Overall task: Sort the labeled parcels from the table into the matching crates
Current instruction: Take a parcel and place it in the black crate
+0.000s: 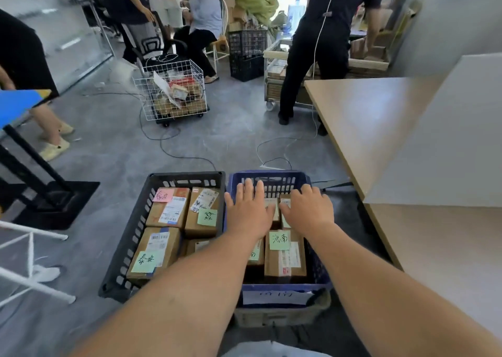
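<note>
Two crates stand on the floor in front of me. The black crate (pixel 127 237) on the left holds several cardboard parcels with pink and green notes. The blue crate (pixel 274 176) on the right holds more cardboard parcels, one near parcel (pixel 285 259) bearing a green note. My left hand (pixel 248 210) lies flat, fingers spread, over the far parcels in the blue crate. My right hand (pixel 308 210) lies beside it, fingers straight, on the far parcel (pixel 274 207) there. Whether either hand grips anything is hidden beneath the palms.
The wooden table (pixel 380 128) runs along the right, with a white panel (pixel 448 139) on it. A white wire cart (pixel 173 93) with parcels stands ahead. Cables (pixel 168 142) trail over the floor. A person (pixel 320 44) bends at a trolley; others stand behind.
</note>
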`<move>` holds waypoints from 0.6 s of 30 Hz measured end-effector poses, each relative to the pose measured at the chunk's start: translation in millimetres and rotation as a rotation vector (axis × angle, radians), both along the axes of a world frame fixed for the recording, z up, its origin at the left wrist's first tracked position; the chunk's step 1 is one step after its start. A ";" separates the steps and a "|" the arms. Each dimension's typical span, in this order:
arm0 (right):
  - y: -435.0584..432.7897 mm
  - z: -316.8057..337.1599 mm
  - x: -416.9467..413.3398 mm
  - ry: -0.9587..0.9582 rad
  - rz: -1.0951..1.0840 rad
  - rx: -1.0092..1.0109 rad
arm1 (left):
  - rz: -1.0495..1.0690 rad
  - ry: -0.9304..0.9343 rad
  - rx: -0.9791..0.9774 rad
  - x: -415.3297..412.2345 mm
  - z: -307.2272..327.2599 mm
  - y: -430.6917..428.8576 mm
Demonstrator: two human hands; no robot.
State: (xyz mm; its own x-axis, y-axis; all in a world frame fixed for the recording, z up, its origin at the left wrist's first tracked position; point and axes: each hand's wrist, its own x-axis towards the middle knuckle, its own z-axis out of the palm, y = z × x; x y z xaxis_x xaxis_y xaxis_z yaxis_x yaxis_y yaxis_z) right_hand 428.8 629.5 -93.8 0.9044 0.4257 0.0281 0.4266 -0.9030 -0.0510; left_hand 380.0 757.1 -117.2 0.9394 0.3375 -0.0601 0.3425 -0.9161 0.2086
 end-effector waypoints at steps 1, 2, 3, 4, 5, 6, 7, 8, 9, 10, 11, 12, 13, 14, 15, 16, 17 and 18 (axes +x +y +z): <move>5.5 0.6 -6.9 -0.013 -0.007 0.009 | -0.005 -0.005 -0.001 -4.1 3.3 4.2; 10.9 0.9 -14.1 -0.022 -0.017 0.014 | -0.013 -0.007 -0.004 -8.4 5.9 7.8; 15.6 0.8 -21.6 -0.028 -0.028 0.015 | -0.026 -0.008 -0.009 -13.0 7.9 11.0; 19.2 0.5 -29.3 -0.033 -0.042 0.016 | -0.042 -0.008 -0.012 -18.0 9.1 13.6; 21.5 0.3 -36.9 -0.040 -0.058 0.017 | -0.059 -0.008 -0.014 -23.0 9.7 15.1; 21.7 -0.2 -44.4 -0.046 -0.076 0.018 | -0.077 -0.009 -0.016 -27.9 9.7 15.7; 20.1 -0.7 -51.7 -0.052 -0.095 0.017 | -0.094 -0.012 -0.017 -32.3 9.5 15.0; 16.5 -1.4 -58.6 -0.056 -0.118 0.014 | -0.111 -0.017 -0.015 -36.4 9.1 13.2; 11.2 -2.2 -65.3 -0.056 -0.147 0.009 | -0.130 -0.022 -0.013 -39.9 8.3 9.8; 4.4 -3.0 -72.0 -0.053 -0.182 0.001 | -0.152 -0.023 -0.010 -43.4 7.0 5.3; -3.6 -4.0 -78.9 -0.052 -0.217 -0.011 | -0.177 -0.018 -0.007 -46.6 5.4 0.0; -12.4 -5.0 -85.9 -0.052 -0.252 -0.029 | -0.202 -0.009 -0.002 -49.9 3.1 -6.2; -21.7 -6.1 -92.9 -0.046 -0.288 -0.051 | -0.226 0.000 0.003 -53.3 0.5 -13.0; -31.1 -7.0 -100.0 -0.030 -0.324 -0.072 | -0.251 0.007 0.006 -56.5 -2.1 -20.2; -40.7 -7.8 -107.2 -0.009 -0.358 -0.092 | -0.280 0.012 0.007 -59.8 -4.4 -28.0; -50.2 -8.7 -114.2 0.005 -0.387 -0.110 | -0.311 0.015 0.005 -63.0 -6.3 -36.4; -59.7 -9.4 -121.5 0.011 -0.411 -0.123 | -0.344 0.015 0.004 -66.2 -7.8 -45.1; -69.1 -9.9 -129.1 0.010 -0.435 -0.131 | -0.376 0.014 0.007 -69.8 -9.0 -54.1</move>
